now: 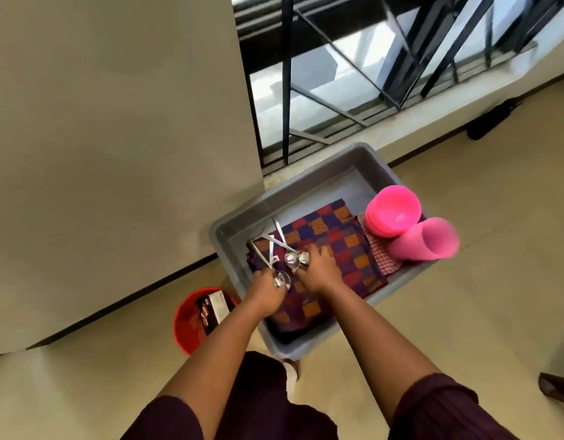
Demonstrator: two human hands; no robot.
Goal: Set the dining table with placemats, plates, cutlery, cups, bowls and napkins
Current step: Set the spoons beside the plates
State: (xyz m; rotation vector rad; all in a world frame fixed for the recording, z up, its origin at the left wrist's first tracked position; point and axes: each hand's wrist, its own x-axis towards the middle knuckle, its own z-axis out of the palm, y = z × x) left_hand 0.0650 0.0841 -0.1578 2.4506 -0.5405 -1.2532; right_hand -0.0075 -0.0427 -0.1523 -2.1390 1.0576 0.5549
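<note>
A grey plastic tub (309,176) stands on the floor. Inside lie folded checked placemats (341,246) in purple, red and orange, with several metal spoons (291,258) on top at the left. Stacked pink bowls (393,214) and pink cups (426,239) lying on their side fill the tub's right end, over a red-and-white checked napkin (382,257). My left hand (269,287) curls around the bowl end of a spoon. My right hand (320,268) rests on the placemats, fingers touching the bowls of two spoons.
A red bucket (187,325) holding a small box stands on the floor left of the tub. A wall rises at the left and a barred window is behind the tub. Tiled floor stretches to the right.
</note>
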